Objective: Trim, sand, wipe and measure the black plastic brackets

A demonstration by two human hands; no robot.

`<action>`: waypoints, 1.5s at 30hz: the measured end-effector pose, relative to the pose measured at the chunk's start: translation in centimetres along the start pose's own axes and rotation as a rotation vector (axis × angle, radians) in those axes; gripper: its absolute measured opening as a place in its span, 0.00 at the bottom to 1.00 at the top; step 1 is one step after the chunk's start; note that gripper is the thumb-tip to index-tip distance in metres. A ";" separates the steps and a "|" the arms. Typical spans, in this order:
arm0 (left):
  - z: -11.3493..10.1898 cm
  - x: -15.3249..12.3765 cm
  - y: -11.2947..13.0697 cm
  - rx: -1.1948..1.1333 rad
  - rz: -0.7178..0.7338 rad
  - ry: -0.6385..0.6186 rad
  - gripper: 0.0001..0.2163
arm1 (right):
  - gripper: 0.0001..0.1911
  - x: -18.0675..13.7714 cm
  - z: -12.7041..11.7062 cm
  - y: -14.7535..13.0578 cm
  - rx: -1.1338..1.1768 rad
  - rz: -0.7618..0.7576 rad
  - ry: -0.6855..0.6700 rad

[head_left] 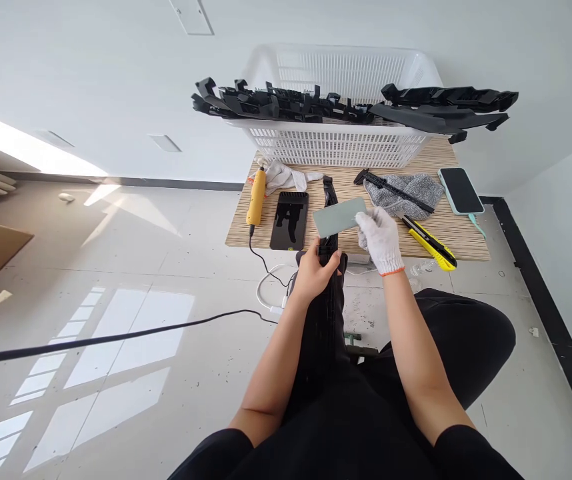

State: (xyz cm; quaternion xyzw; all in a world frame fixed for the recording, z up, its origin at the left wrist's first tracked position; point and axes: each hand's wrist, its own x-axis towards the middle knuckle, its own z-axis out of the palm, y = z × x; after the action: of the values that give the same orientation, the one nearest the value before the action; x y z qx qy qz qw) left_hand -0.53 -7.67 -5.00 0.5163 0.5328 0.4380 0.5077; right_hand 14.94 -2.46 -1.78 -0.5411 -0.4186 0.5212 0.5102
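Note:
My bare left hand (316,272) is wrapped round a long black plastic trim part (330,193), which runs from the table edge back towards my lap. In a white knit glove with an orange cuff, my right hand (380,239) pinches the right end of a flat grey-green rectangular sheet (339,217). The sheet is held tilted over the black part, just beyond my left fingers; whether the two touch I cannot tell. Part of the black part is hidden under the sheet and my left hand.
On the wooden table (246,233) lie a yellow corded tool (257,197), a black device (289,221), a caliper (401,190) on a grey cloth (423,190), a phone (461,190) and a yellow utility knife (431,245). Behind, a white basket (336,148) holds several black parts.

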 end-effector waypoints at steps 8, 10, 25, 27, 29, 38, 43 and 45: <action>0.0 0.0 0.2 0.006 -0.010 0.011 0.14 | 0.15 0.1 -0.6 0.4 -0.040 -0.039 -0.031; 0.0 0.0 0.1 0.009 -0.017 0.022 0.14 | 0.15 0.2 -0.7 0.3 -0.084 -0.040 -0.078; 0.0 -0.2 0.6 -0.018 -0.009 -0.012 0.14 | 0.13 1.4 -0.4 0.1 0.211 -0.121 0.430; 0.0 -0.2 0.6 -0.022 -0.009 -0.012 0.14 | 0.20 1.5 -0.5 0.3 0.103 -0.139 0.352; 0.0 -0.2 0.6 -0.027 -0.008 -0.008 0.14 | 0.32 1.4 -0.8 0.7 -0.047 -0.163 0.263; 0.1 -0.2 0.4 -0.052 0.009 -0.014 0.15 | 0.23 -0.9 -2.1 1.4 -0.193 -0.257 0.077; -1.4 0.0 0.2 -0.194 -0.031 0.032 0.20 | 0.13 -8.4 -2.8 4.7 -0.262 -0.100 -0.106; -2.5 -0.1 0.7 -0.246 -0.053 0.121 0.21 | 0.17 -11.5 -3.5 7.5 -0.423 -0.122 -0.157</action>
State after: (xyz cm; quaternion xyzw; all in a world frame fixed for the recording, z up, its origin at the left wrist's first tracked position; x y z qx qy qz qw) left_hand -2.93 -7.52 -4.07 0.4085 0.5184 0.5167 0.5454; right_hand 16.56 -15.16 -7.86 -0.5674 -0.5889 0.4307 0.3818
